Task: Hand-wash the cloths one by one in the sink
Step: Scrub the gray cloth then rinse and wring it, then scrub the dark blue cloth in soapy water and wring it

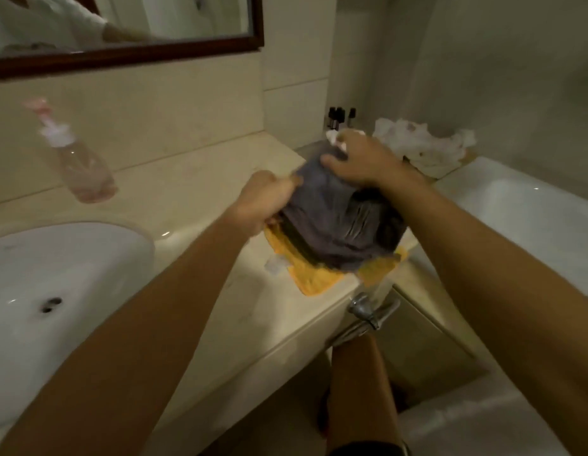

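Both hands are on the grey cloth (335, 225). My left hand (266, 200) has its fingers curled round the cloth's near-left edge. My right hand (361, 162) is clenched on its far corner, knuckles up, with a scrap of something white by the fingers; I cannot tell whether that is a label or another cloth. The grey cloth sits on top of a small pile on the tabletop (193, 192), bunched and partly lifted between my two grips. Its lower folds rest on the yellow cloth (315, 278), which lies flat beneath and sticks out at the near edge. Something dark seems to lie between the two, but blur hides what it is.

What matters for the next move is direction. The sink (72, 258) lies to the left of the pile, well apart from it, with a bare stretch of tabletop between. The line from one hand to the other runs from near-left to far-right, so the cloth's long axis points roughly toward the basin, and my left hand is the nearer one to it. I judge the cloth should travel leftward with the left hand leading and the right following. It should be lifted enough to peel off the yellow cloth instead of dragging it toward the tabletop's edge. A bottle (78, 159) stands beyond the sink's far rim, off that path. This cloth is not yet in the basin, so I take the step in hand to be picking one cloth off the pile.
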The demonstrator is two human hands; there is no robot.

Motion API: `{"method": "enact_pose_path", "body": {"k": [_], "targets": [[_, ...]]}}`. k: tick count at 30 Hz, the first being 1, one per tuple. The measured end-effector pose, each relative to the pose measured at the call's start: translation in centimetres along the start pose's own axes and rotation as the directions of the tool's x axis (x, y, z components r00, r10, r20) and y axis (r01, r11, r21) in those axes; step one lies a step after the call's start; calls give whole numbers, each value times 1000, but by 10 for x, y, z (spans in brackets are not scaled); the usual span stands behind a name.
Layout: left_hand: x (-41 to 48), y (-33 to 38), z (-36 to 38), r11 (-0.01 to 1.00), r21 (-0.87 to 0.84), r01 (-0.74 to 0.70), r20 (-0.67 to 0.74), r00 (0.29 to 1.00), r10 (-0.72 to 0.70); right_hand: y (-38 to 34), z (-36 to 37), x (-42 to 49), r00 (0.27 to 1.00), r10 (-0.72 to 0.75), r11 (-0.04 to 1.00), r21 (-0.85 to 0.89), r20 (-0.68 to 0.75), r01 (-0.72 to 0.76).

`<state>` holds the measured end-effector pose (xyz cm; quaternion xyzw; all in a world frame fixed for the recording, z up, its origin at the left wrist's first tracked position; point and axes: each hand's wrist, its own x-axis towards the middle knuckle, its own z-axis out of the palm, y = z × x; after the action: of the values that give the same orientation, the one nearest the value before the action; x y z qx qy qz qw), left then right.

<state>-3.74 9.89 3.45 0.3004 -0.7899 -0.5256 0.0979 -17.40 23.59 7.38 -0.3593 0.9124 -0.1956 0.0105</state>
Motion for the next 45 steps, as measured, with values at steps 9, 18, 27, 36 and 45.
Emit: {"method": "enact_pose_path", "body": {"k": [9,18,27,36,45], "targets": [[2,-57,30,609,625,-488,208,857,472,36,76,-23,991,51,998,-34,125,-47],[-16,-66,-15,657,643,-393,138,903,406,-6,55,-24,996,-38,981,-191,-78,23],[-112,-169,-211,605,789,-104,-110,946,306,-215,124,-42,906,-381,908,-113,184,404],[-317,-304,-410,604,607,517,-628,778,-35,-481,252,-116,563,-711,674,180,421,717],[-420,-353,-474,534,496,685,-787,615,-57,-629,323,-211,269,-873,418,340,406,843]]}}
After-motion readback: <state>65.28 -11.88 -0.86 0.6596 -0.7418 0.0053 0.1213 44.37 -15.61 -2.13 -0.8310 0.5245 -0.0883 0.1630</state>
